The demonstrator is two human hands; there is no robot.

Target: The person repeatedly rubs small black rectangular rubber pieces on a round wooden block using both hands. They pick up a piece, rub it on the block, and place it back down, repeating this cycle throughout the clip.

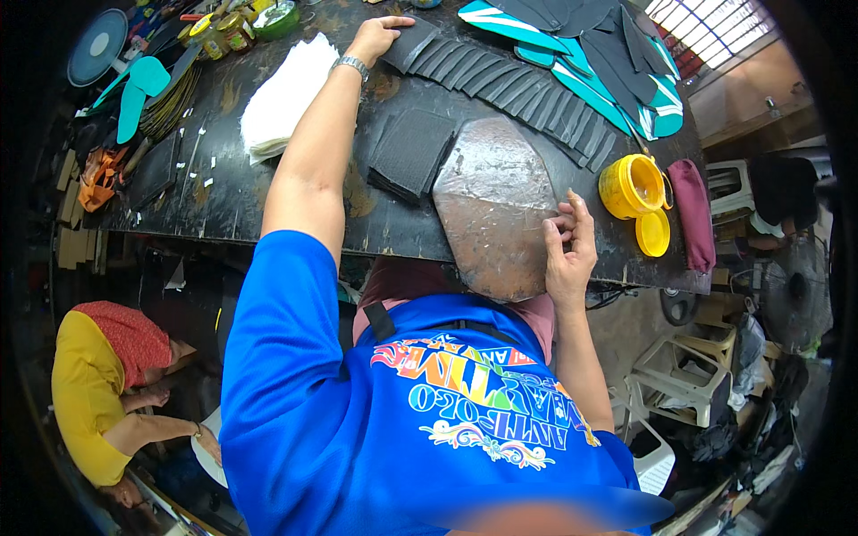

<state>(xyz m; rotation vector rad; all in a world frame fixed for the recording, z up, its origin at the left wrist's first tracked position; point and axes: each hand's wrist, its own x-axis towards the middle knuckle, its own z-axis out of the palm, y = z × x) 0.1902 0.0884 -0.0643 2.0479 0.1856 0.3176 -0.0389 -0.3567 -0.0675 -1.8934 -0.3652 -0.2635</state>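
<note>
My left hand [379, 39] reaches to the far side of the dark table, its fingers stretched out against a black flat piece [413, 43] at the left end of a row. That row of overlapping black pieces [509, 87] slants down to the right. My right hand [570, 252] is by the right edge of a worn brown board [497, 201], fingers loosely bent and apart, with nothing visible in them. The board overhangs the near table edge above my lap. Left of it lies a stack of black rectangular pieces [411, 156].
An open yellow tub [629, 186] and its lid [652, 234] stand right of my right hand, beside a maroon cloth [690, 214]. White sheets [284, 100] lie by my left forearm. Teal and black sole-shaped pieces [617, 67] fill the far right. Another person [98, 384] bends at lower left.
</note>
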